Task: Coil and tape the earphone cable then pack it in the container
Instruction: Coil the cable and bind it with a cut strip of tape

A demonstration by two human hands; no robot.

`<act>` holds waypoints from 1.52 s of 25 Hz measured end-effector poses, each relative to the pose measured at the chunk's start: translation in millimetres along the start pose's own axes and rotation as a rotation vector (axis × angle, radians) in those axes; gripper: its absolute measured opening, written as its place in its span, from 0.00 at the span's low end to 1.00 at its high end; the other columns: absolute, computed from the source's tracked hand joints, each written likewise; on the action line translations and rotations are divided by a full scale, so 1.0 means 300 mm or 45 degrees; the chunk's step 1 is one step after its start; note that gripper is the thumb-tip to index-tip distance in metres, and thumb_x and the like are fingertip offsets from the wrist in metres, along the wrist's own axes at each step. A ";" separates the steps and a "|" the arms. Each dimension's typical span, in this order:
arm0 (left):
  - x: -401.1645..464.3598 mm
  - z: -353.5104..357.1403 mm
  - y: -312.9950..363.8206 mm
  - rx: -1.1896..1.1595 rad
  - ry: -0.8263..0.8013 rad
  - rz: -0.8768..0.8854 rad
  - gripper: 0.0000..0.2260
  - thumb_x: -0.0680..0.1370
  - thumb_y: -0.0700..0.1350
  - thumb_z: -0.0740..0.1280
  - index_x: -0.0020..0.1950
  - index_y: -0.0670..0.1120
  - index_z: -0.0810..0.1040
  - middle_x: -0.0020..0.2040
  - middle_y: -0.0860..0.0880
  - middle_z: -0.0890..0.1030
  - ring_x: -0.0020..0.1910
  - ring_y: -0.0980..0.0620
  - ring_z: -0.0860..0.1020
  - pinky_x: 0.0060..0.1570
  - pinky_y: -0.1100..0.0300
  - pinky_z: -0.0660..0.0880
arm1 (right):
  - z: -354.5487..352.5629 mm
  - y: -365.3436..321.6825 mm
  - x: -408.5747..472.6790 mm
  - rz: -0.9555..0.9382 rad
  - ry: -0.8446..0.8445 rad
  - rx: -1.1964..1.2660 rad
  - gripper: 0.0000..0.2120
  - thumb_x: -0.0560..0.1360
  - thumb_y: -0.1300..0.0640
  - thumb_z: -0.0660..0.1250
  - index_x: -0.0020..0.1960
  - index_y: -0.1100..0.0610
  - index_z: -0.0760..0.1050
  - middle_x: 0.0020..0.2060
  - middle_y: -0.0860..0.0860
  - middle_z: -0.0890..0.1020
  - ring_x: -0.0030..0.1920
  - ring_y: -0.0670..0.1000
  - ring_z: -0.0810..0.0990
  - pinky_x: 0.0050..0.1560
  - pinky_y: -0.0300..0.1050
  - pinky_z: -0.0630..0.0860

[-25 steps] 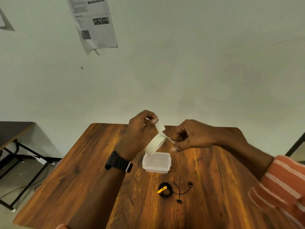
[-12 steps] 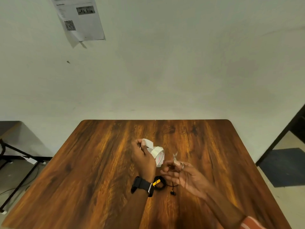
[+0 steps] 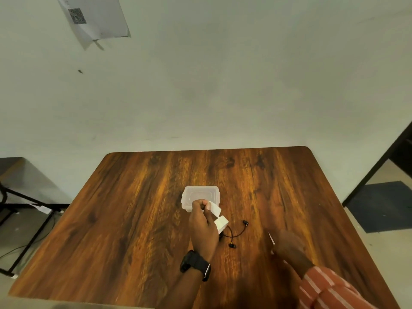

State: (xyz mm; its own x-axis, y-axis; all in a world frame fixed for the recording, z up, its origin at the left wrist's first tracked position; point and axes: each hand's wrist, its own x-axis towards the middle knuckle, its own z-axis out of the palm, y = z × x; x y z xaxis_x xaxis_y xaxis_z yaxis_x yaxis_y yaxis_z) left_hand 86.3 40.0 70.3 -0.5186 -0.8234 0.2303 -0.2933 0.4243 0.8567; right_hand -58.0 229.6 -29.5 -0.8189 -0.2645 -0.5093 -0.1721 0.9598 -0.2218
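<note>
My left hand (image 3: 204,228) grips a white tape roll (image 3: 221,224), and a pulled-out strip (image 3: 214,207) is pinched between its fingertips. The black earphone cable (image 3: 236,235) lies on the wooden table (image 3: 133,219) just right of that hand; its coiled part is hidden behind the hand and two earbuds stick out. A clear plastic container (image 3: 200,192) with its lid on sits right behind my left hand. My right hand (image 3: 287,245), blurred, is low over the table to the right, closed on small metal scissors (image 3: 271,238).
The table stands against a pale wall with a printed sheet (image 3: 95,18) taped high on the left. A dark table with black legs (image 3: 22,197) is on the left, and a dark floor mat (image 3: 383,204) lies on the right.
My right hand has swung away to the right with the scissors, apart from the tape. My left hand has shifted slightly, uncovering the earbuds and the container behind it.
</note>
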 end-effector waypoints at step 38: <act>0.071 -0.142 -0.060 -0.626 -0.710 -0.156 0.17 0.74 0.27 0.67 0.40 0.50 0.84 0.53 0.49 0.81 0.59 0.54 0.78 0.54 0.64 0.76 | -0.014 -0.135 -0.101 0.082 -0.147 1.611 0.14 0.73 0.47 0.71 0.49 0.59 0.81 0.44 0.58 0.83 0.36 0.53 0.80 0.31 0.44 0.75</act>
State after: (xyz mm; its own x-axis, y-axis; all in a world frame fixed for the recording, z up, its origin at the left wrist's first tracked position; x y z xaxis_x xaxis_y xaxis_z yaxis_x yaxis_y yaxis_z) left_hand 114.6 -1.3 79.5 -0.8733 -0.4859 -0.0357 -0.0505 0.0173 0.9986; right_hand -28.5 199.0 -1.7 -0.7431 -0.2883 -0.6039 0.5588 0.2290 -0.7970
